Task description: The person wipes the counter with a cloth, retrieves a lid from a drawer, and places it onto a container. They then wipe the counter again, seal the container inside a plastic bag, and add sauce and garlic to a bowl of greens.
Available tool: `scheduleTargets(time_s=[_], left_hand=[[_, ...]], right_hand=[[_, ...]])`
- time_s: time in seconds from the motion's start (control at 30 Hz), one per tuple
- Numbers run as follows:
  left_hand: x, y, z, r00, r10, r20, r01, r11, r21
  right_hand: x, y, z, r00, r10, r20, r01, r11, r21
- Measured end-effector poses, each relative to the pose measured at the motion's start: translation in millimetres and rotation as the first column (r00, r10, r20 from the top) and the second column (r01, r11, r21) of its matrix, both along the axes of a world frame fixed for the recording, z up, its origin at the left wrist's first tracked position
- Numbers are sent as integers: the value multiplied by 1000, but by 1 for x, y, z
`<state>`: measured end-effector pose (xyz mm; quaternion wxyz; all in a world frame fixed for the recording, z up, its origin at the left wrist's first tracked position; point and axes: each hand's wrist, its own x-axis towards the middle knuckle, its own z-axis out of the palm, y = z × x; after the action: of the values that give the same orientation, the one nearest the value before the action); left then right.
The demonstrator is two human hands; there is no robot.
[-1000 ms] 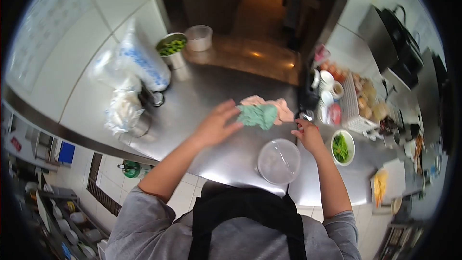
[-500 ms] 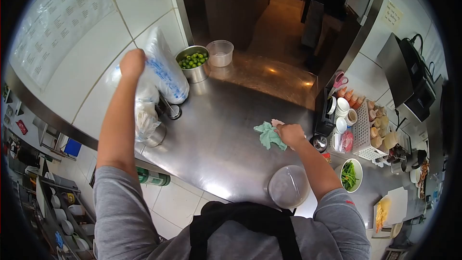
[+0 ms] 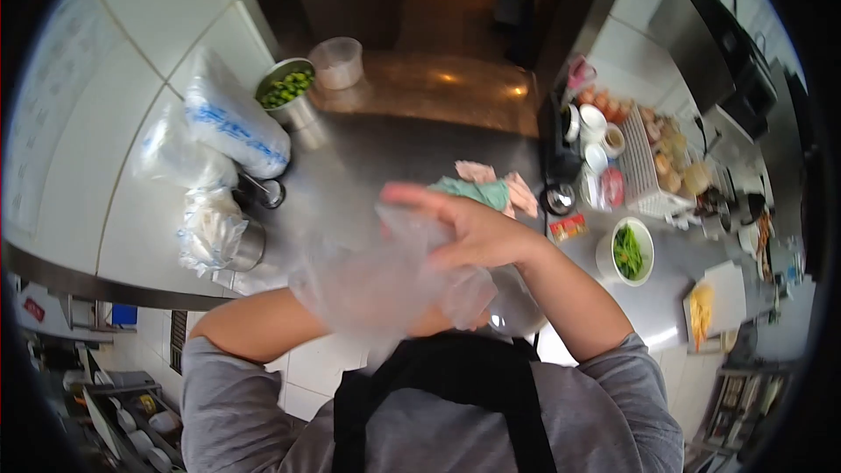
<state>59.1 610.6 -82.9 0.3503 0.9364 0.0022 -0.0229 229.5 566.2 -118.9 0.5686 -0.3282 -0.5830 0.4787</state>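
A thin clear plastic bag (image 3: 377, 280), blurred, is spread between the hands at the counter's near edge; clock directions are taken from it. The fingers of the right hand (image 3: 473, 229) are extended, thumb apart, against the film. The left hand (image 3: 451, 322) is mostly veiled by plastic, so its grasp cannot be told.

At eleven o'clock, green limes are held in a metal pot (image 3: 293, 105), beside a clear tub (image 3: 338, 65). Leafy greens are contained in a white bowl (image 3: 646, 264) at three o'clock, and yellow food in an open box (image 3: 725, 302) farther out. Bottles are held in a white basket (image 3: 646, 188) at two o'clock.

In the earlier frame, the left hand was raised at the wall-side bags (image 3: 232, 118) and the cloths (image 3: 480, 188) were gripped by the right; now the cloths lie released at one o'clock.
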Motion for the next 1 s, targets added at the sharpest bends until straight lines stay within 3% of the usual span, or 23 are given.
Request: scheduleTargets(time_s=[0.07,0.13,0.2,0.23,0.27,0.3,0.33,0.37,0.4,0.47,0.5,0.53,0.6,0.63,0.67,0.7,0.73,0.77,0.83,0.87,0.93,0.97,1.0], left_hand=[[2,-25,-3,980,-188,-71,171,964,-205],[-4,-38,-6,770,-360,528,175,913,368],[-21,-47,5,633,-377,676,157,918,364],[-32,-48,10,638,-52,768,-236,936,260],[-36,-52,11,517,257,816,-591,797,124],[-30,-54,3,525,251,814,-574,810,121],[-20,-55,-14,633,514,580,-424,856,-296],[-13,-58,-29,759,605,240,-315,664,-678],[-11,-59,-38,767,596,239,-306,666,-680],[-11,-63,-53,885,174,-431,-462,439,-771],[-8,-72,-66,889,163,-427,-453,445,-773],[-2,-83,-79,844,307,-440,-529,346,-775],[8,-113,-87,786,435,-439,-572,243,-783],[12,-136,-88,848,525,-72,-401,547,-735],[15,-157,-89,829,471,302,-255,799,-545],[12,-175,-67,945,230,233,-62,824,-563],[13,-194,-64,947,221,233,-53,823,-566],[15,-212,-63,961,157,228,58,693,-718],[19,-242,-46,970,120,211,155,363,-919],[21,-251,-47,969,118,218,163,358,-919],[23,-263,-58,973,185,140,-72,813,-578],[28,-272,-60,936,316,158,-226,878,-421],[34,-276,-79,935,318,155,-228,877,-424]], right_hand=[[3,-26,14,875,294,384,-140,914,-382],[12,-59,-2,951,58,305,59,931,-361],[33,-97,-10,974,-204,100,224,790,-570],[39,-117,-7,977,-212,27,185,774,-606],[39,-132,-5,972,-233,27,200,766,-611],[38,-146,-3,978,-205,27,179,775,-606],[35,-160,0,984,-173,27,155,783,-602],[25,-169,7,978,-209,29,185,784,-593],[24,-178,1,975,-222,31,196,779,-595],[25,-195,-20,807,-514,291,590,706,-392],[26,-202,-21,318,-692,648,854,506,122],[29,-219,-22,302,-699,648,859,494,132],[35,-260,-22,-80,-691,718,873,300,386],[18,-276,-12,81,-688,721,931,311,193],[-7,-287,1,72,-688,723,933,303,195],[-33,-296,16,373,-708,599,889,457,-13],[-47,-308,22,628,-667,401,768,613,-184],[-45,-324,16,620,-672,405,775,605,-182],[-28,-359,-10,431,-887,162,877,370,-307],[-15,-381,-20,401,-916,16,859,370,-355],[-35,-414,-17,463,-852,-243,691,519,-503],[-58,-431,-7,561,-777,-287,525,602,-602],[-70,-460,-4,752,-486,-446,131,773,-621]])
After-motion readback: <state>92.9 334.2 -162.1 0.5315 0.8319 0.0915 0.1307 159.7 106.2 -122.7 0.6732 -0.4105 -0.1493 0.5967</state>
